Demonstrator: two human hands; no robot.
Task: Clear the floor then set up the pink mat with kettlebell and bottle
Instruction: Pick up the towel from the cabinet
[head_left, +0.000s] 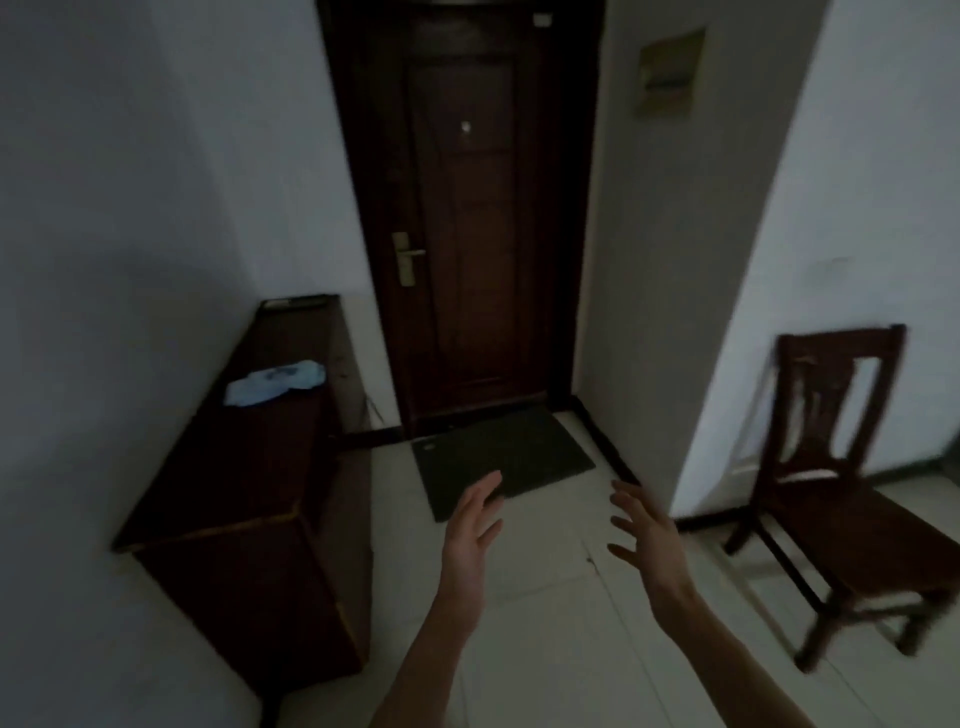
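**Empty-handed at the door, mat and weights nowhere in view**

Here, in a dim entryway, a person's left hand (470, 530) and right hand (647, 540) reach forward over the pale tiled floor (545, 649), both spread wide with fingers apart and gripping nothing. Ahead lies a dark doormat (519, 452) at the foot of a closed wooden door (467, 208); a low cabinet (249, 467) with a blue cloth (275, 382) on top stands to the left, a wooden chair (841, 467) to the right. The pink mat, kettlebell and bottle do not show in this view. The doormat looks the likeliest thing to clear: probably thin, limp and light, best pinched at the two near corners or along one edge and lifted flat or folded. The kettlebell, once found, should be heavy and wants a full grip on its handle.
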